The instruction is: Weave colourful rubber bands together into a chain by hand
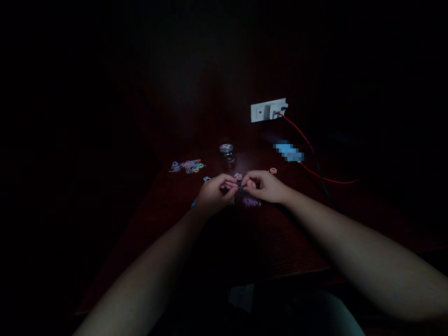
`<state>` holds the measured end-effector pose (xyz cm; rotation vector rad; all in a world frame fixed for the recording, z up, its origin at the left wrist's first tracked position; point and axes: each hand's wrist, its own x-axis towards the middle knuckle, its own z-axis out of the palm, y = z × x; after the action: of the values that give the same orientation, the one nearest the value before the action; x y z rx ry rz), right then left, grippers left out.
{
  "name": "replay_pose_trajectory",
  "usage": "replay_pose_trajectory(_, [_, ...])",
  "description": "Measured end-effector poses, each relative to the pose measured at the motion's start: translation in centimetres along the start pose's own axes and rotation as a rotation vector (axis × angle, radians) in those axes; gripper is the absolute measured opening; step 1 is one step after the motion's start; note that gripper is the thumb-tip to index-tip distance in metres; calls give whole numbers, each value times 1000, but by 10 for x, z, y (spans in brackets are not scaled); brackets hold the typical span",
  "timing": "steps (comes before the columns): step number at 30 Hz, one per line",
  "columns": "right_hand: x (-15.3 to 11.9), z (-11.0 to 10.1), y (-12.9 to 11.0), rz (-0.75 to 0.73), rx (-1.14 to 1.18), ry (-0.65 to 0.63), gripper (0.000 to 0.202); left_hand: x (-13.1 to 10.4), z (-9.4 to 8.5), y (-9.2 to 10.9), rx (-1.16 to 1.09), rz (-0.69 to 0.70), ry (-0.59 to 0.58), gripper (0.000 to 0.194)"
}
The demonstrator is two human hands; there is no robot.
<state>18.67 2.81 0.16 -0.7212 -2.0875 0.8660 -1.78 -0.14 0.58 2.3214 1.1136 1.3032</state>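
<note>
My left hand and my right hand are close together over the dark red table. Both are closed, fingertips pinched, with a thin, thread-like item between them, too small to name. A small pink bundle of bands lies just beyond my fingertips. Under my right hand is a purple pile of thin strands. Beside my left hand are a blue band and another blue item, partly hidden. An orange ring-shaped band sits behind my right hand.
A mixed pile of coloured bands lies at the back left. A clear round jar stands at the back middle. At the right, a red cable hangs from a white wall socket, near a blurred blue object on the table.
</note>
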Motion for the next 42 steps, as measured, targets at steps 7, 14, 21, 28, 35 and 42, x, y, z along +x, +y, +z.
replay_pose_trajectory(7, [1,1,-3,-3,-27,11,16,0,-2,3,11,-2,-21,15])
replay_pose_trajectory(14, [0,0,-4,18,-15,-1,15,0,-2,3,-11,-16,-17,14])
replay_pose_trajectory(21, [0,1,-6,9,-25,4,15,-1,-4,3,-70,-26,-69,22])
replay_pose_trajectory(28, [0,0,-7,4,-13,0,15,-1,-3,2,-38,-21,-55,15])
replay_pose_trajectory(35, [0,1,-5,-4,-13,-13,18,-1,-2,1,-39,-15,-49,16])
replay_pose_trajectory(42, [0,0,-5,-10,-19,-13,14,-1,-2,1,-36,-21,-40,16])
